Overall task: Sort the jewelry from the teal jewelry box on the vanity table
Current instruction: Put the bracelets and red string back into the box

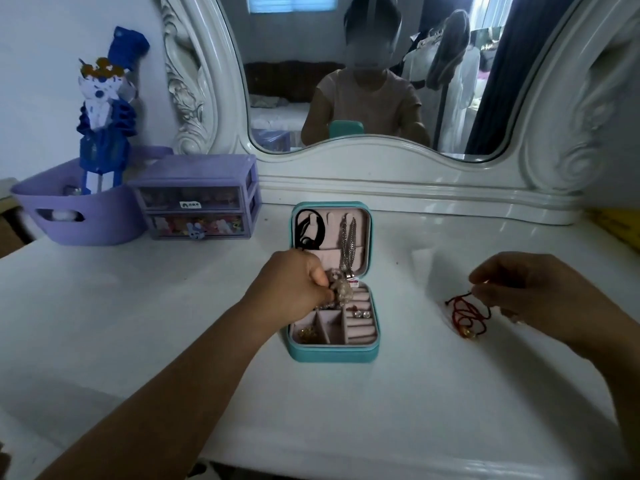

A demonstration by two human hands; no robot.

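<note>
The teal jewelry box [331, 353] lies open in the middle of the white vanity table [346, 427]. Its lid holds a black cord [309, 228] and a silver chain [348, 244]. Stud earrings [362, 313] sit on the ring rolls, and small gold pieces [305, 332] lie in the front left compartment. My left hand [291, 284] reaches over the box and pinches a beaded bracelet [341, 289] above its tray. My right hand [530, 289] pinches the end of a red cord bracelet [467, 315] that lies on the table to the right of the box.
A purple mini drawer chest [197, 199] and a purple basket [79, 209] with a blue paper figure [104, 109] stand at the back left. The ornate white mirror [381, 81] rises behind the box. A yellow object [616, 226] lies at the right edge.
</note>
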